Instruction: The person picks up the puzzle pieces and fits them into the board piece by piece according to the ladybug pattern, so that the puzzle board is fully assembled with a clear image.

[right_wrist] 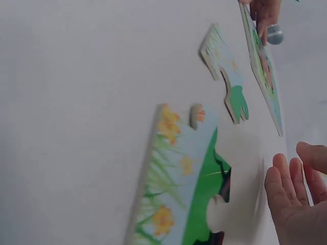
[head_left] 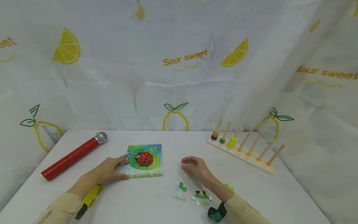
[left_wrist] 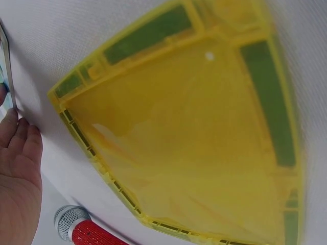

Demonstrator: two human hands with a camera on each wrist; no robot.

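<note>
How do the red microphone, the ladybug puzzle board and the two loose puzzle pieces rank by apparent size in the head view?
1. Red microphone, the longest.
2. Ladybug puzzle board.
3. The two loose pieces, left and right, look about alike; I would not rank them.
The left hand rests on the board's edge.

Ladybug puzzle board [head_left: 144, 161]: square, flat on the table, red ladybug on a green circle, grass strip along its near edge, blue corner at its 1 o'clock. Two loose puzzle pieces lie flat at the board's 5 o'clock, just beside each other: left piece [head_left: 180, 191] with green tab, right piece [head_left: 202, 197] green and dark with grass.
</note>
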